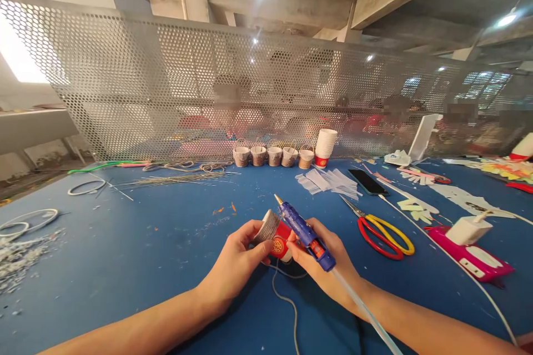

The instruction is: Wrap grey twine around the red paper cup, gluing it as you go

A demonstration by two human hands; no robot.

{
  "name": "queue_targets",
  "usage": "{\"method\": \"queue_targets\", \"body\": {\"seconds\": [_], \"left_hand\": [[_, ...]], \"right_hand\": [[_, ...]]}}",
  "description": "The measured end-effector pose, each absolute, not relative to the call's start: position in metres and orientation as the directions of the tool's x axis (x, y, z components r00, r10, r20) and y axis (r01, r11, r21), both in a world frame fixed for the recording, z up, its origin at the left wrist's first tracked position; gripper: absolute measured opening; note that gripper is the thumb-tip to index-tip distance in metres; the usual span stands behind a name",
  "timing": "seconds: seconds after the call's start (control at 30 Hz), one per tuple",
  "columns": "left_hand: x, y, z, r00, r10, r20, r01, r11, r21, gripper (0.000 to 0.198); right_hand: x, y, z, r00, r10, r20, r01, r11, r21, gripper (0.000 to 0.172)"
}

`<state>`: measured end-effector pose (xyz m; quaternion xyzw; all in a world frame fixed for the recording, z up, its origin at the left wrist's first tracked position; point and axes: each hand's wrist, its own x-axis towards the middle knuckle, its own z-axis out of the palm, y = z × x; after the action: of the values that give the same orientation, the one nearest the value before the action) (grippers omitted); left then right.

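Observation:
My left hand (239, 258) is closed around a red paper cup (282, 239) with a gold emblem, tilted on its side above the table. Grey cord (268, 226) is wound round part of the cup, and its loose length trails down toward the table's near edge. In my right hand (333, 260) is a blue glue gun (300, 227), its nozzle pointing up and to the left, past the cup. A clear glue stick (366, 313) sticks out of the gun's back end. The right fingertips are close to the cup; whether they touch it I cannot tell.
Several small cord-wrapped cups with handles (258, 156) line the table's back edge beside stacked paper cups (326, 147). Scissors (383, 236), a phone (367, 182), paper strips (328, 182) and a pink power strip (474, 258) lie to the right. A perforated metal screen (187, 89) stands behind.

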<state>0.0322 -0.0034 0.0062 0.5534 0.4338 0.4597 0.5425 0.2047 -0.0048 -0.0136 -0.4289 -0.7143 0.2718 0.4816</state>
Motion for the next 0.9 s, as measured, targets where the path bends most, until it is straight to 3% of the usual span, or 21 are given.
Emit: {"method": "queue_targets", "body": {"seconds": [0.23,0.33,0.5,0.7,0.9], "left_hand": [[0.028,0.000,0.001,0.183,0.981,0.062,-0.051,-0.053,0.997,0.014],[0.023,0.002,0.001,0.156,0.986,0.068,-0.020,-0.065,0.998,0.017],[0.018,0.005,0.002,0.086,0.991,0.102,0.003,-0.103,0.995,0.016],[0.018,0.005,-0.001,0.099,0.989,0.110,0.044,-0.114,0.992,0.015],[0.017,0.004,-0.002,0.130,0.984,0.119,0.083,-0.130,0.988,0.015]], "right_hand": [[0.207,-0.015,-0.007,-0.226,0.866,0.445,0.308,0.497,-0.811,0.009],[0.216,-0.017,-0.001,-0.201,0.853,0.481,0.357,0.521,-0.776,0.013],[0.230,-0.020,0.006,-0.178,0.908,0.379,0.485,0.416,-0.769,0.023],[0.228,-0.023,0.004,-0.311,0.845,0.434,0.538,0.533,-0.652,0.021],[0.223,-0.024,0.001,-0.344,0.824,0.451,0.535,0.567,-0.627,0.023]]}}
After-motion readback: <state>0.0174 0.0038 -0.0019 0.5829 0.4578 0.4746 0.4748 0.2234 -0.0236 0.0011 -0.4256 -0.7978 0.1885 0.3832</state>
